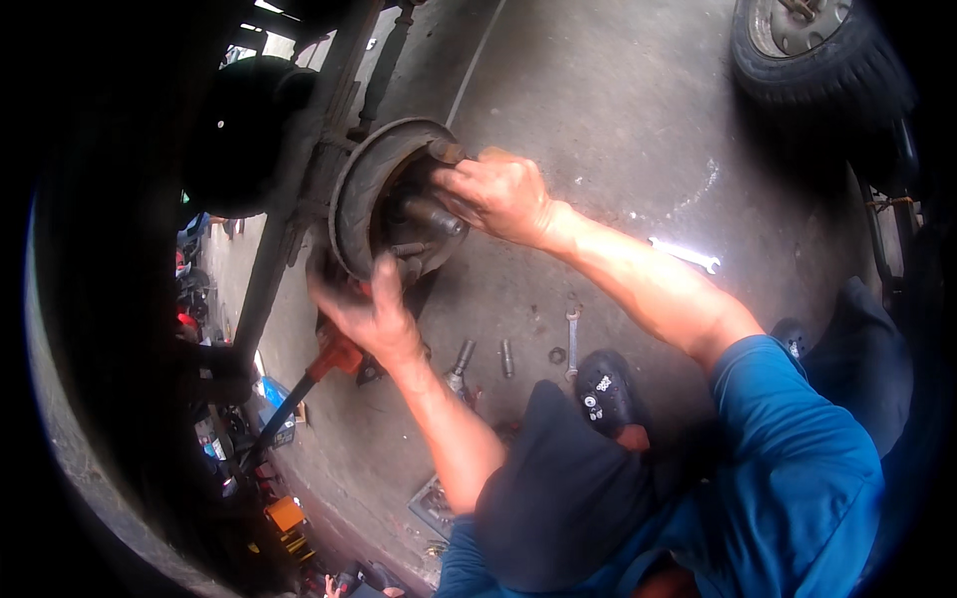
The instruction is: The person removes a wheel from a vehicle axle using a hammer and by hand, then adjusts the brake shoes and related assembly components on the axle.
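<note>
A round, dusty brake backing plate stands at the end of the axle, with a metal spindle at its middle. My right hand is closed at the plate's upper right side, fingers curled inward; what they grip is hidden. By the lower rim is my left hand, its thumb raised apart from the blurred fingers, with no held thing visible. Just above the left thumb, a small rod-like part shows inside the brake.
A red-orange jack with a dark handle sits below. On the floor lie a wrench, a shiny wrench, a socket, and a nut. A wheel is at upper right; a frame rail runs left.
</note>
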`<state>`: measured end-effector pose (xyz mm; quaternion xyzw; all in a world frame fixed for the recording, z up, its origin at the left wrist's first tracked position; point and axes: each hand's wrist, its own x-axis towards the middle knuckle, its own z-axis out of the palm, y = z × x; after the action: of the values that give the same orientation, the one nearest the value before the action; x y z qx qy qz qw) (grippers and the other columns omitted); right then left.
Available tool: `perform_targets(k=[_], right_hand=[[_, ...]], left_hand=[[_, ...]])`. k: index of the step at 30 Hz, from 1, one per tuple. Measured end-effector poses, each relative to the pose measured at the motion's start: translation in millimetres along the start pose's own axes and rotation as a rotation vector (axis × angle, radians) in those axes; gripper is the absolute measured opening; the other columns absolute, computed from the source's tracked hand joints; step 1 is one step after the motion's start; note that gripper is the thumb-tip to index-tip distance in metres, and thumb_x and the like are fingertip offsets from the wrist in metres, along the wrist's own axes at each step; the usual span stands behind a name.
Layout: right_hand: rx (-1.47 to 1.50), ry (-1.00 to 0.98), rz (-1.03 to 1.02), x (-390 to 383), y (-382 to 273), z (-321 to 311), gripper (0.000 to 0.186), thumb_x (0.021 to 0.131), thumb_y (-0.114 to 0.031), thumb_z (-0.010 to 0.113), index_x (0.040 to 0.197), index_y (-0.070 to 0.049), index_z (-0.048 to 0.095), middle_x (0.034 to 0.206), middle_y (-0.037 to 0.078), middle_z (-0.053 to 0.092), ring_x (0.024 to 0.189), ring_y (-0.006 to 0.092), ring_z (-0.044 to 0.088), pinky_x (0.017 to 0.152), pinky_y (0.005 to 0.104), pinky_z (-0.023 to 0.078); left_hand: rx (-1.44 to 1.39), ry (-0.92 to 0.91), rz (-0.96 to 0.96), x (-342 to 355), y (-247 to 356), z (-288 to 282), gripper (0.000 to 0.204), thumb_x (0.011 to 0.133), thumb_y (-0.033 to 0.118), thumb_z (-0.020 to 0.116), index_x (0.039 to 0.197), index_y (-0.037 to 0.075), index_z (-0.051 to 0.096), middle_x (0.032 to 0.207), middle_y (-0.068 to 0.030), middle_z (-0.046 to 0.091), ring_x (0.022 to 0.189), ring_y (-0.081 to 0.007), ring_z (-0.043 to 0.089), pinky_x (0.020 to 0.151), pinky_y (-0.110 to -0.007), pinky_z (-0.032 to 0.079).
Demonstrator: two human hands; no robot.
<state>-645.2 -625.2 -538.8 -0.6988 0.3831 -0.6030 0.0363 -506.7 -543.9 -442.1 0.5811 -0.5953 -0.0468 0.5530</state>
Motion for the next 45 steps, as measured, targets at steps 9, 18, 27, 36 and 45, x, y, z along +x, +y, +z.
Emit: perform_targets(k=[9, 18, 27, 36, 45], right_hand=[[0.052, 0.039, 0.015, -5, -3, 2, 0.017, 0.076, -0.023, 0.074, 0.085, -0.012, 0.063, 0.066, 0.001, 0.058, 0.055, 0.0221, 0.058, 0.047, 0.0337, 0.047], [-0.062, -0.030, -0.038, -3, 5, 0, 0.018, 0.079, -0.028, 0.070, 0.079, -0.014, 0.060, 0.063, 0.001, 0.059, 0.058, 0.0207, 0.062, 0.049, 0.0333, 0.050], [-0.085, -0.075, -0.068, 4, 5, 3, 0.018, 0.079, -0.028, 0.070, 0.081, -0.014, 0.060, 0.063, 0.001, 0.059, 0.060, 0.0205, 0.063, 0.049, 0.0320, 0.050], [-0.119, -0.120, -0.028, 5, 4, 0, 0.020, 0.080, -0.028, 0.070, 0.083, -0.012, 0.058, 0.066, 0.003, 0.061, 0.060, 0.0214, 0.063, 0.049, 0.0333, 0.049], [-0.008, -0.462, 0.418, -129, -13, -16, 0.028, 0.082, -0.021, 0.068, 0.104, -0.007, 0.059, 0.088, 0.012, 0.061, 0.077, 0.0307, 0.063, 0.062, 0.0393, 0.053]], left_hand=[[-0.146, -0.025, -0.138, -60, -46, 1, 0.077, 0.077, 0.014, 0.075, 0.135, -0.008, 0.030, 0.123, -0.0225, 0.048, 0.108, -0.0269, 0.051, 0.094, -0.038, 0.042], [0.109, -0.208, -0.489, -129, -70, 7, 0.048, 0.084, 0.010, 0.070, 0.123, -0.003, 0.047, 0.095, -0.0087, 0.059, 0.080, -0.0146, 0.055, 0.075, -0.028, 0.047], [0.253, -0.543, -0.757, -230, -129, -11, 0.026, 0.082, 0.009, 0.065, 0.107, 0.002, 0.062, 0.091, -0.0138, 0.069, 0.082, -0.0232, 0.066, 0.075, -0.034, 0.050], [0.559, -0.709, -0.567, -234, -151, 8, 0.036, 0.080, 0.023, 0.068, 0.112, 0.008, 0.061, 0.110, -0.0155, 0.063, 0.099, -0.0352, 0.061, 0.084, -0.044, 0.048], [0.267, -0.397, -0.642, -198, -151, 5, 0.017, 0.084, 0.012, 0.064, 0.096, 0.002, 0.062, 0.077, -0.0114, 0.064, 0.073, -0.0257, 0.064, 0.067, -0.037, 0.051]])
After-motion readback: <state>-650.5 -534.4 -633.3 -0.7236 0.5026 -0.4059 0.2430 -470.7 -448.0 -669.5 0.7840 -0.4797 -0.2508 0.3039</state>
